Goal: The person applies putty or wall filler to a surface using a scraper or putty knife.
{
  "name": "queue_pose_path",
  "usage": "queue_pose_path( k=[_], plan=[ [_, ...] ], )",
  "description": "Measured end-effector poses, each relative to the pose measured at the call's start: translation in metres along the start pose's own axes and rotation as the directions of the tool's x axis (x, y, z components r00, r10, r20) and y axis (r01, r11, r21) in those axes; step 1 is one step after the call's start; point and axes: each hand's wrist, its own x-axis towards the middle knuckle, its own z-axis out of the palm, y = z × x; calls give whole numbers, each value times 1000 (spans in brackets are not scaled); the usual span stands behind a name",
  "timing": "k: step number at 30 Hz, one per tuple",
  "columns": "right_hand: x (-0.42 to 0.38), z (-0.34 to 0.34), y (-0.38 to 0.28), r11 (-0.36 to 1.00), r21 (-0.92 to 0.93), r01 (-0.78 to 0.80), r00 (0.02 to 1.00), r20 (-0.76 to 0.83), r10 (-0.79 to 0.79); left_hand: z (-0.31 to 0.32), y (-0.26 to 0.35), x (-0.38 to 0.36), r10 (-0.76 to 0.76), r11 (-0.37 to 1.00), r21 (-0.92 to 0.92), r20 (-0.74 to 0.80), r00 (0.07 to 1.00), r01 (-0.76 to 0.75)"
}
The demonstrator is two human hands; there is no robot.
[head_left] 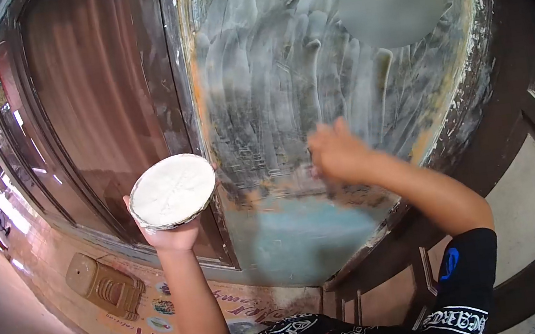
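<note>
My left hand (177, 236) supports a round, shallow disc (173, 190) from below. White paste covers its top, and its rim looks crusted. My right hand (341, 155) is curled in front of the wall panel (284, 89), smeared by motion. Whatever its fingers close on is hidden. Whitish vertical streaks run over the dark grey upper part of this panel, with orange-brown patches along its edges. The lower part is bare pale blue-green (305, 237).
A brown plastic stool (105, 285) stands on the floor at lower left, near printed sheeting (166, 324). Left of the panel is a brown wooden door (94, 102). Dark-framed panelling (524, 192) borders it on the right.
</note>
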Motion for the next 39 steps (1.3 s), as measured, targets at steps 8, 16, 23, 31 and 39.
queue_pose_path(
  k=[8,16,23,31,39],
  plan=[
    [63,-31,25,983,-98,-156,967,-215,132,-2,0,0,-13,999,-30,-39,999,12],
    [62,-187,101,869,127,-479,527,-750,400,-5,14,1,51,999,-7,-35,998,-51],
    [52,40,-48,981,-98,168,983,-63,-175,-3,20,-2,60,998,-12,-62,996,-61],
    [130,-55,36,928,-265,-260,853,-513,92,6,23,-1,35,999,27,89,995,-38],
    [96,-243,127,776,347,-526,314,-769,557,-2,38,-9,80,997,2,-16,997,-80]
  ],
)
